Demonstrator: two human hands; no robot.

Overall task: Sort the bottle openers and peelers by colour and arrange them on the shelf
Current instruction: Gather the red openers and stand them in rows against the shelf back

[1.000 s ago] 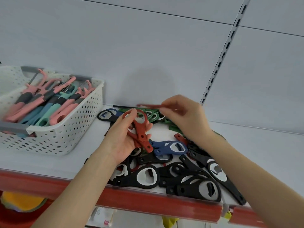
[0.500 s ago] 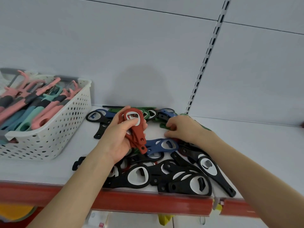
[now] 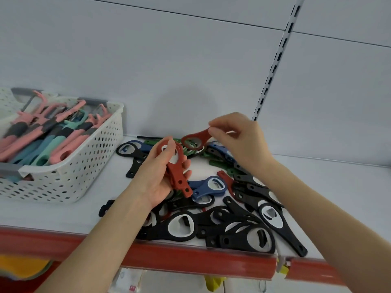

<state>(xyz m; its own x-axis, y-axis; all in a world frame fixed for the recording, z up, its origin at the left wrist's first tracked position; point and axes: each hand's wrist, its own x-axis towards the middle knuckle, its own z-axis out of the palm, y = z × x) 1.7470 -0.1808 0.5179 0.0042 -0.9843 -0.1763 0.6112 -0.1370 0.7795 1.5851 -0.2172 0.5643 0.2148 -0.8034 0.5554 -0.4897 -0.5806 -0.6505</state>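
My left hand (image 3: 157,174) grips a small stack of red bottle openers (image 3: 177,168) above the shelf. A single red opener (image 3: 195,138) hangs in the air to its right, pinched by its handle in my right hand (image 3: 239,140). Beneath both hands lies a mixed pile: black openers (image 3: 182,228) along the front edge, blue openers (image 3: 208,187) in the middle, green openers (image 3: 220,164) toward the back. Another red opener (image 3: 225,179) lies in the pile, partly covered. Pink and teal peelers (image 3: 45,135) fill a white basket (image 3: 84,166) at the left.
The white shelf (image 3: 338,187) has a red front rail (image 3: 169,258) and a grey back panel. A slotted upright (image 3: 273,66) runs up the wall behind my right hand. Yellow items show under the shelf.
My right hand has risen from the pile with a red opener pinched in it. My left hand still holds the red stack, barely shifted.
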